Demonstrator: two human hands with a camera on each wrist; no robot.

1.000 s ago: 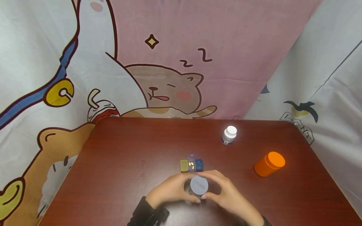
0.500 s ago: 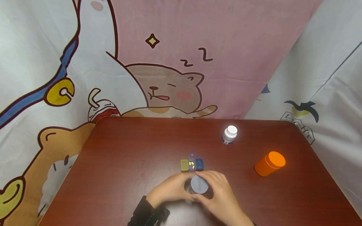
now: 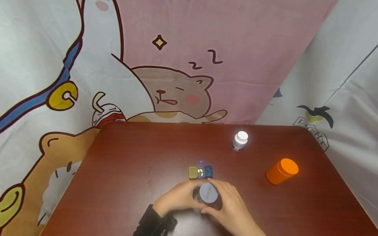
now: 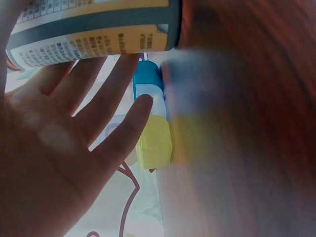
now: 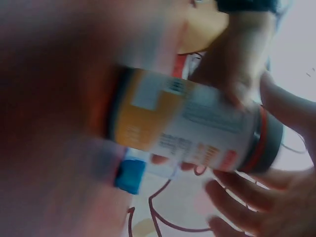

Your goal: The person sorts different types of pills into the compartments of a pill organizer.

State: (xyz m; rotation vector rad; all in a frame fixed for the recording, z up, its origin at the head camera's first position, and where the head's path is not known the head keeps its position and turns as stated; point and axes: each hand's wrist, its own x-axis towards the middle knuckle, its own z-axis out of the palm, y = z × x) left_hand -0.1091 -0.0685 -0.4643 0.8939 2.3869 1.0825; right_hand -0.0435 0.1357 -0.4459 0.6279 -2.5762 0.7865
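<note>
An upright pill bottle [image 5: 173,118] with a white and orange label stands between my hands, its grey cap [image 3: 208,192] facing up. My left hand [image 3: 177,198] holds the body, thumb against the label in the right wrist view. My right hand [image 3: 233,206] grips around the cap from the other side, thumb near and fingers far. Just beyond them sits a small pill organizer [image 3: 200,175] with a yellow, a clear purple and a blue compartment. The middle lid is raised and several pale yellow pills [image 3: 200,170] show inside.
A white bottle [image 3: 240,141] stands at the back right of the brown table [image 3: 133,157]. An orange bottle [image 3: 280,172] stands farther right. A printed cloth [image 3: 236,65] hangs behind the table's far edge.
My right hand has turned around the cap, its thumb now farther left and its wrist lower. The left hand and the bottle stay in place.
</note>
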